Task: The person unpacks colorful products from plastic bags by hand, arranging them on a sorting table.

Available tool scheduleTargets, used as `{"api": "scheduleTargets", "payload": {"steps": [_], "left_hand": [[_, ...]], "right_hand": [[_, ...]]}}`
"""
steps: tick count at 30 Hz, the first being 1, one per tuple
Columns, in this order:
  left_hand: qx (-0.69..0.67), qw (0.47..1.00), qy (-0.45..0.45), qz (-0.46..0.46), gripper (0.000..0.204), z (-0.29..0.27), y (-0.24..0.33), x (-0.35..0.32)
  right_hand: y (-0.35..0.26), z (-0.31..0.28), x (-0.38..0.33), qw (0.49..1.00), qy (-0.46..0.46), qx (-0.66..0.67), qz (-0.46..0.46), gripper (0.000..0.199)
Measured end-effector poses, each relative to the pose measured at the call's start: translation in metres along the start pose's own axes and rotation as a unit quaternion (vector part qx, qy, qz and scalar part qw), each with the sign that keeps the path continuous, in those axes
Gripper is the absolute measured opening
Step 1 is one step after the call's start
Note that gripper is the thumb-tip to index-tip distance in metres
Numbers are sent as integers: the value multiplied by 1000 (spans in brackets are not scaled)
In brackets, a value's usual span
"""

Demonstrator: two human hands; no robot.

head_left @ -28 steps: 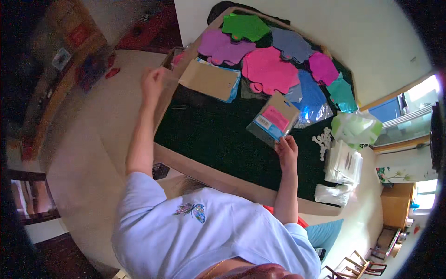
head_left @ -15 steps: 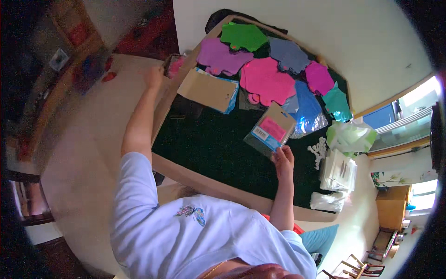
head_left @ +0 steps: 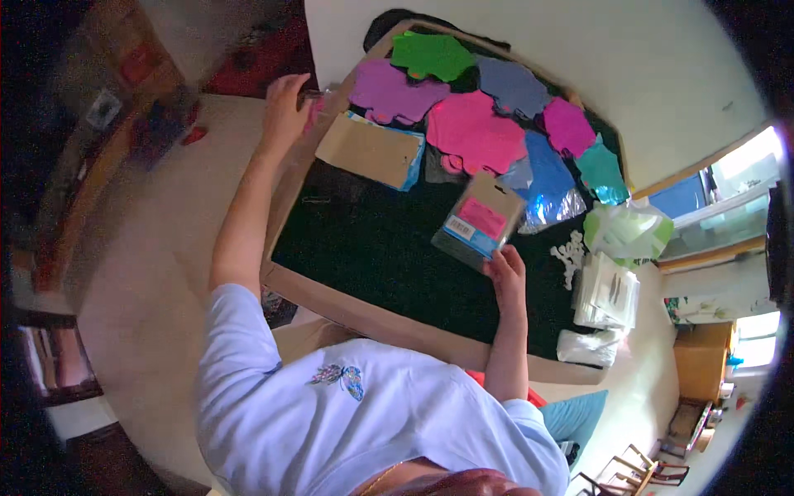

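Observation:
My right hand point(head_left: 506, 273) pinches the lower corner of a flat clear-plastic packet point(head_left: 481, 221), which has a brown card header, a pink label and a white-and-blue strip. That packet lies over the dark green table cover. My left hand point(head_left: 285, 116) reaches past the table's left edge, its fingers and thumb apart. Close to its fingertips is a small container with bright pink contents point(head_left: 314, 112), partly hidden by the hand. Between my hands lies a stack of brown cards with blue edges point(head_left: 372, 151).
Scalloped flat pieces in green point(head_left: 432, 56), purple point(head_left: 395, 93), pink point(head_left: 471, 132), grey-blue point(head_left: 513, 87), magenta point(head_left: 569, 128) and teal point(head_left: 602, 171) cover the far side. White plastic packets point(head_left: 605, 289) and a white-and-green bag point(head_left: 628, 231) sit at the right.
My left hand has moved up and forward at the pink-filled container, and its fingers have spread. My right hand still grips the packet in nearly the same place.

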State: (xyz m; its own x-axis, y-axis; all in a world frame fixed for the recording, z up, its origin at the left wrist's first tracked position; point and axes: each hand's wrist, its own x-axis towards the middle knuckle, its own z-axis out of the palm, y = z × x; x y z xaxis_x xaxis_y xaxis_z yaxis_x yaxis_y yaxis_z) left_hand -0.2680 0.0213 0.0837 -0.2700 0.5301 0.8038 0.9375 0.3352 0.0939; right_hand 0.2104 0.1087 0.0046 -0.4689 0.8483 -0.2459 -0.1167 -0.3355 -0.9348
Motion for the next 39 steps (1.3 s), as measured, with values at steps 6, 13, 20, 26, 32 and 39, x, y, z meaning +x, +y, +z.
{"api": "scheduleTargets", "payload": {"steps": [6, 13, 20, 26, 32, 39], "left_hand": [[-108, 985, -86, -108, 31, 63, -57, -57], [-142, 902, -305, -269, 28, 90, -153, -65], [-380, 768, -337, -390, 40, 84, -66, -32], [-81, 968, -141, -189, 34, 93, -71, -40], [-305, 895, -247, 211, 72, -52, 160, -63], [-369, 874, -150, 278, 12, -49, 241, -144]], "right_hand": [[-12, 14, -4, 999, -14, -39, -15, 12], [-3, 10, 4, 996, -71, -50, -25, 6], [4, 0, -2, 999, -30, -23, -17, 11], [5, -2, 4, 999, -39, -32, -10, 10], [-5, 1, -3, 998, -23, 23, 62, 8], [-16, 12, -22, 992, -64, -60, 90, 9]]}}
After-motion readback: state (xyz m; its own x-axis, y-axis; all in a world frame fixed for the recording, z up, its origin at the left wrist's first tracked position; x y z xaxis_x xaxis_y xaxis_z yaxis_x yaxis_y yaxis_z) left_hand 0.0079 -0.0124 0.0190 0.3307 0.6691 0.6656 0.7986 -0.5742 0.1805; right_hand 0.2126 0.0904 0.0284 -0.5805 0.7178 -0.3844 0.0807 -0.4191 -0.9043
